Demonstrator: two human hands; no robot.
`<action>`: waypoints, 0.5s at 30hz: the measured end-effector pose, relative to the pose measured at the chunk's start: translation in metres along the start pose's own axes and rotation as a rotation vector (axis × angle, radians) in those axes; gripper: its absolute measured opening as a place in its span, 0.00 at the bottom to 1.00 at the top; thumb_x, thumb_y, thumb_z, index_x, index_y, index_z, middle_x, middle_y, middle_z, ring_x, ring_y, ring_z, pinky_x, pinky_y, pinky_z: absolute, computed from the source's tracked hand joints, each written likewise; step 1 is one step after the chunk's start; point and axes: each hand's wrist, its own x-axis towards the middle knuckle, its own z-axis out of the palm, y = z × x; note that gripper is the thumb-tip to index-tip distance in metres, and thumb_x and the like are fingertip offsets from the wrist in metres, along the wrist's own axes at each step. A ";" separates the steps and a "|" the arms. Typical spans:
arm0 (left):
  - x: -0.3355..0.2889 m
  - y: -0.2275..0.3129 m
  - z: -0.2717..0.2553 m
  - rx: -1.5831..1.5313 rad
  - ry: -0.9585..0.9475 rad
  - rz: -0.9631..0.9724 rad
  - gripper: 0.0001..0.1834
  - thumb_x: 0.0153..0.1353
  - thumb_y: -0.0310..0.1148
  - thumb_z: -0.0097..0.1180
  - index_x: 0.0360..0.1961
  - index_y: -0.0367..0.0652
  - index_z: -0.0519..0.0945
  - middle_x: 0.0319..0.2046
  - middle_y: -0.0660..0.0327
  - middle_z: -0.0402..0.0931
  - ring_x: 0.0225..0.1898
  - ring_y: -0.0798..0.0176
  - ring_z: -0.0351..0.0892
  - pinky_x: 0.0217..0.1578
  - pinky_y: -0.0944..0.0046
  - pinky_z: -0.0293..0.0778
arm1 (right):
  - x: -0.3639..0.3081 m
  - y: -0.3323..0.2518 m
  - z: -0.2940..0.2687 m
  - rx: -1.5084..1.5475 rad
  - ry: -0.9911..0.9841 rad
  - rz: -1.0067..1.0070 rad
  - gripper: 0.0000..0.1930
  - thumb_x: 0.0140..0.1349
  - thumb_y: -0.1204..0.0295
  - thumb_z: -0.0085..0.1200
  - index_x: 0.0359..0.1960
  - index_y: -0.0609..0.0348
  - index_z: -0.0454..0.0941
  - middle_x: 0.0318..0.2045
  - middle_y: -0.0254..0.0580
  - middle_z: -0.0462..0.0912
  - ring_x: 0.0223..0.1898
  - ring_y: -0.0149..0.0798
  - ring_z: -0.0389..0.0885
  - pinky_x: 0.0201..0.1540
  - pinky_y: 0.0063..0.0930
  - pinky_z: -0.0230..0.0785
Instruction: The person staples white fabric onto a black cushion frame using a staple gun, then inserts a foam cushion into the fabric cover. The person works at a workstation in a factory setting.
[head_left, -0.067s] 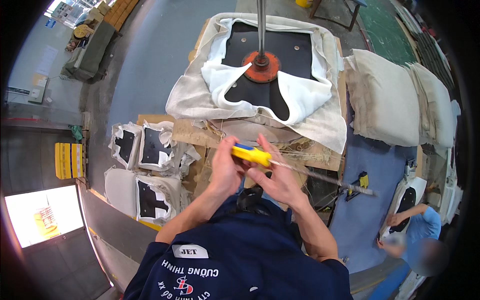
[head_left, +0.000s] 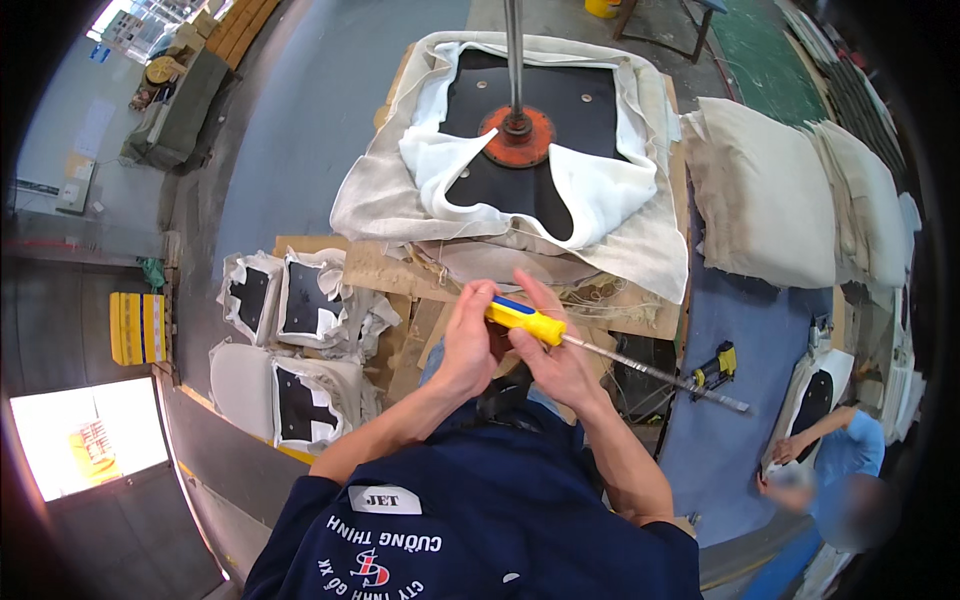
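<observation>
In front of my body I hold a long screwdriver [head_left: 525, 318] with a yellow and blue handle. Its thin metal shaft slants down to the right. The fingers of my left hand [head_left: 468, 350] close around the butt end of the handle. My right hand [head_left: 560, 368] has the front of the handle between its thumb and raised fingers. Just beyond my hands lies a seat cushion [head_left: 375, 205] with beige fabric and white lining folded loosely over a black base board [head_left: 585, 125]. A red round press foot [head_left: 530, 152] on a metal rod rests on the board.
Stacked beige cushions [head_left: 765, 195] stand on the blue table at right, with a yellow and black tool [head_left: 715, 365] nearer me. Partly covered seats [head_left: 315, 300] lie at left. A co-worker in a blue shirt [head_left: 850, 450] handles another black-based piece at lower right.
Both hands and the screwdriver have shifted slightly to the right and down. The shaft, blurred before, now shows sharply.
</observation>
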 end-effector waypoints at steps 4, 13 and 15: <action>0.010 -0.032 -0.014 0.118 -0.414 -0.160 0.22 0.78 0.51 0.43 0.63 0.52 0.72 0.55 0.56 0.76 0.58 0.54 0.77 0.64 0.45 0.71 | -0.043 -0.018 -0.027 0.308 0.273 0.150 0.18 0.77 0.74 0.49 0.65 0.64 0.69 0.60 0.47 0.79 0.62 0.38 0.77 0.68 0.35 0.67; 0.163 0.040 -0.074 2.037 -0.344 1.034 0.23 0.66 0.46 0.56 0.62 0.63 0.81 0.71 0.55 0.68 0.77 0.41 0.55 0.78 0.39 0.45 | -0.115 -0.010 -0.073 -0.549 0.163 0.658 0.26 0.71 0.69 0.58 0.68 0.60 0.68 0.45 0.54 0.86 0.40 0.58 0.86 0.44 0.43 0.76; 0.173 0.034 -0.078 1.916 -0.368 1.007 0.24 0.64 0.47 0.60 0.61 0.59 0.82 0.69 0.53 0.69 0.73 0.43 0.62 0.76 0.41 0.51 | -0.126 0.000 -0.067 -0.587 0.145 0.316 0.29 0.69 0.72 0.60 0.71 0.58 0.68 0.51 0.59 0.83 0.48 0.59 0.84 0.49 0.44 0.75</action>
